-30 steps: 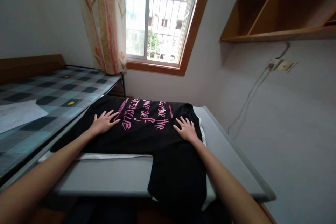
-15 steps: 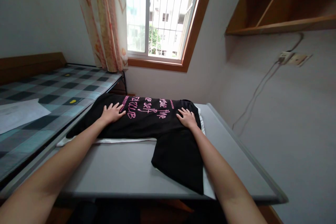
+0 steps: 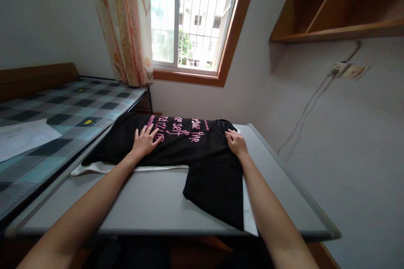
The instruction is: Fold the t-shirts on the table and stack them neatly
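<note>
A black T-shirt [image 3: 202,147] with pink lettering lies lengthwise across the grey table [image 3: 142,201], its collar towards the right and one sleeve spread towards me. White cloth [image 3: 249,212] shows from beneath it along the near and right edges; whether that is a separate garment I cannot tell. My left hand [image 3: 145,142] rests with spread fingers on the shirt beside the lettering. At the shoulder near the collar, my right hand [image 3: 236,143] has its fingers drawn together on the black fabric.
To the left stands a bed with a checked mattress [image 3: 107,105] and white paper [image 3: 27,136] on it. A curtain [image 3: 129,29] hangs by the barred window [image 3: 198,21]. On the right wall are a wooden shelf [image 3: 334,31] and a socket [image 3: 342,69] with a hanging cable.
My left hand has slid right over the shirt onto the lettering. My right hand has shifted slightly right, towards the shirt's edge, and its spread fingers have drawn together.
</note>
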`<state>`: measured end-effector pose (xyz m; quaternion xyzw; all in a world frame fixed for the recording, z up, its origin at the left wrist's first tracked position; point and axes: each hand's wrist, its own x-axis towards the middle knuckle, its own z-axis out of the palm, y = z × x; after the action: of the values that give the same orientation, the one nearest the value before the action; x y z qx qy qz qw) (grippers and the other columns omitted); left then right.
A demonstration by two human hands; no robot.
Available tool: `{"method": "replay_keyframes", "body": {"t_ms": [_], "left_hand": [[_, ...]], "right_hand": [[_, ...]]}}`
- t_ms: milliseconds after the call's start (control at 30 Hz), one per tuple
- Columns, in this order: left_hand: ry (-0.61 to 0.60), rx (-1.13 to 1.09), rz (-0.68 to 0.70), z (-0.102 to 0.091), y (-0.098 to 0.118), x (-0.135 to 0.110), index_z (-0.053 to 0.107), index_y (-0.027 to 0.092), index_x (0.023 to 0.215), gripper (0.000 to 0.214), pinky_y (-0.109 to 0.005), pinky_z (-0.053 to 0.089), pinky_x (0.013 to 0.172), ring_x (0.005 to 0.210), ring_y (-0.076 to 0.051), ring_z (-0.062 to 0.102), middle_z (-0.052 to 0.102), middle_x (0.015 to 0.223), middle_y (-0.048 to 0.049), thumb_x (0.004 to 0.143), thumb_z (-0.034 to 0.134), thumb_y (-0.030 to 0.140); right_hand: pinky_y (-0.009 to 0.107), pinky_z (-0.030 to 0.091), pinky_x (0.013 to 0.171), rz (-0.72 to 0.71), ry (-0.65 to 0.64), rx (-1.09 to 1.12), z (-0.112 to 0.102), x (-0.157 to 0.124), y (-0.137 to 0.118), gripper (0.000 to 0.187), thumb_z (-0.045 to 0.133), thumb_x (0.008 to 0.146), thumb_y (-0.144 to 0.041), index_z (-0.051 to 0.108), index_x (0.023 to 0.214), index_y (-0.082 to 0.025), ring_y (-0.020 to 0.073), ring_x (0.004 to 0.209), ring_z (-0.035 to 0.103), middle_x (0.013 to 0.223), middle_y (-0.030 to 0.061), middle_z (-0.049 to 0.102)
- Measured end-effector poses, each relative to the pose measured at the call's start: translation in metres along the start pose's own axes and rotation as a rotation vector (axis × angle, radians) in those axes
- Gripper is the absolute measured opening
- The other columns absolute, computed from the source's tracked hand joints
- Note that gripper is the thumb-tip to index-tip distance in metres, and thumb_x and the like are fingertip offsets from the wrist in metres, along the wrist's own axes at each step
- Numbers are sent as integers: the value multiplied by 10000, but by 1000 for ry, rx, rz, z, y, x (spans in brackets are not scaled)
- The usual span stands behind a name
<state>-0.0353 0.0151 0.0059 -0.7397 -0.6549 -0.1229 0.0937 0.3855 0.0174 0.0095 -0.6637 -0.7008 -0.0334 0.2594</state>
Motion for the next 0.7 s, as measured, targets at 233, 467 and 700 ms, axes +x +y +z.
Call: {"method": "replay_keyframes", "body": {"t_ms": [233,467,700], "left_hand": [[-176,-55,13,4,-4,3,356,314,1485,663,-613,151,1134,1446,-323,225,284,1575,-35,929,236,653],[-186,-75,55,3,-11,10,394,324,1463,636,-580,194,1132,1440,-301,249,310,1565,-20,929,265,645],[-26,-32,85,2,-7,4,537,247,1366,564,-544,188,1148,1380,-287,369,426,1501,-77,963,293,557]], "right_hand": [[512,263,1132,196,-181,-97,5,-8,9,517,346,972,-475,514,1397,-232,289,1430,268,1518,75,392],[487,246,1147,196,-232,-134,3,-14,8,554,287,984,-486,441,1449,-228,272,1450,216,1555,66,326],[479,287,1132,122,-178,-72,-1,-23,14,528,287,990,-478,499,1409,-238,283,1425,286,1542,76,351]]}}
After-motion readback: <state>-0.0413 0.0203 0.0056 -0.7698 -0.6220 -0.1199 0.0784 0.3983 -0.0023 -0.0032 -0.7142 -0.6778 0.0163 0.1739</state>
